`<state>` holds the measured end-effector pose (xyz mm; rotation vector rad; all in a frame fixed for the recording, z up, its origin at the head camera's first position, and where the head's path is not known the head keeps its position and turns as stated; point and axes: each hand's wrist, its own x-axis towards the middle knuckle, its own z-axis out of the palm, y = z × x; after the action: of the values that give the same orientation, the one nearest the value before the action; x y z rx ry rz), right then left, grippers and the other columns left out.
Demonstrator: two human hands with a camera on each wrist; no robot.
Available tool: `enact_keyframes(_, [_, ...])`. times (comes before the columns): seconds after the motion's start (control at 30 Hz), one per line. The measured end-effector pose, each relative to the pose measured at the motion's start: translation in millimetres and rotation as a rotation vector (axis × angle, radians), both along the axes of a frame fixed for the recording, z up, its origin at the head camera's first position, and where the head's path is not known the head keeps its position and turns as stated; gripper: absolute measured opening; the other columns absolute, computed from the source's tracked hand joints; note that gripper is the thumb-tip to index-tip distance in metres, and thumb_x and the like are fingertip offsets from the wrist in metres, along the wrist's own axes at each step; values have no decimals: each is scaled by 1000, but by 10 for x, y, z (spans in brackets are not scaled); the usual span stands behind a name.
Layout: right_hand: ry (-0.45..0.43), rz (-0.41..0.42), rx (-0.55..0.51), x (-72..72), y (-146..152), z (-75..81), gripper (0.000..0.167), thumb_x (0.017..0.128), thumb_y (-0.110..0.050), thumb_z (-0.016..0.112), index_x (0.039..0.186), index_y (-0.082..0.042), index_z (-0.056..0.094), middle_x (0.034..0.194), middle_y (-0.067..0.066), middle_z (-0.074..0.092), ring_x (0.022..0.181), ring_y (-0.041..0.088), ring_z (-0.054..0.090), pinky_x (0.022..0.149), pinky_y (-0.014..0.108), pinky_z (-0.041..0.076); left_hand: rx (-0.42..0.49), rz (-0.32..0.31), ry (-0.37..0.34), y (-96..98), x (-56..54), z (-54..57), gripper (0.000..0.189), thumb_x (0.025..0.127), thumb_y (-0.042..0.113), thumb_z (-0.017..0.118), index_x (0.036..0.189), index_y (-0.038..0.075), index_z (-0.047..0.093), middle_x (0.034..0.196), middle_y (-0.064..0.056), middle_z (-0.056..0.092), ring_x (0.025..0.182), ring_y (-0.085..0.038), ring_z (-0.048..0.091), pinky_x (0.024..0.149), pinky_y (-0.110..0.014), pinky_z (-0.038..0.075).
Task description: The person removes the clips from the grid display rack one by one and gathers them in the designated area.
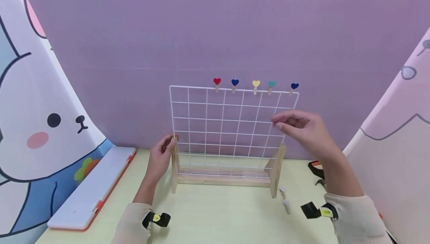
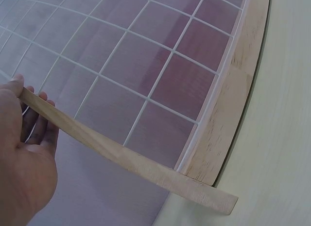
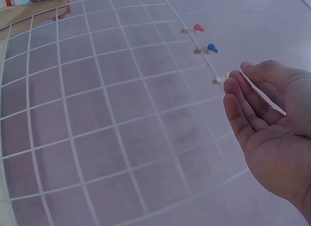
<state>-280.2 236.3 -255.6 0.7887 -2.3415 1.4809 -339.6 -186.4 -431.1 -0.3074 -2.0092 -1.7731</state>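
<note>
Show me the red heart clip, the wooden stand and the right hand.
Red heart clip (image 1: pixel 217 82), head view: on its heart.
Wooden stand (image 1: pixel 223 181), head view: on its base crossbar.
Right hand (image 1: pixel 308 129), head view: on the mid-hand.

A white wire grid (image 1: pixel 222 119) bars the centre, with five heart clips (image 1: pixel 256 83) along its top. Free room lies above the clips and before the wooden stand (image 1: pixel 223 180).

Head view from above, forward and down; both wrist views nearer, white grid (image 1: pixel 222 119) common to all three.
</note>
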Motion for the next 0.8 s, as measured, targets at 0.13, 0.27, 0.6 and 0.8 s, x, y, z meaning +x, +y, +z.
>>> enact_keyframes(0.13, [-8,-12,5,-8,-77,150,24,99,-13,70,119,0,72,110,-6,78,104,7,73,92,18,57,-5,1,4,-12,5,-4,36,107,26,58,135,4,64,136,-22,66,110,4,61,91,-8,49])
enact_keyframes(0.27, [0,2,-34,-40,-135,247,23,98,-11,72,118,1,72,108,-4,78,101,8,73,91,19,57,0,-14,11,-14,3,-3,36,107,23,58,136,2,63,136,-21,66,110,4,61,91,-8,49])
enact_keyframes(0.6, [18,75,-185,-113,-311,461,22,95,-7,74,114,2,74,107,0,79,102,11,74,92,18,57,-1,-18,21,-12,2,-3,36,107,22,58,136,1,63,137,-22,66,111,6,61,93,-7,48])
enact_keyframes(0.8, [10,93,-227,-165,-432,599,21,94,-5,75,113,3,74,106,3,79,99,12,75,93,21,58,-7,-17,14,-12,-2,2,37,107,24,58,136,2,63,137,-20,66,112,5,61,93,-7,48])
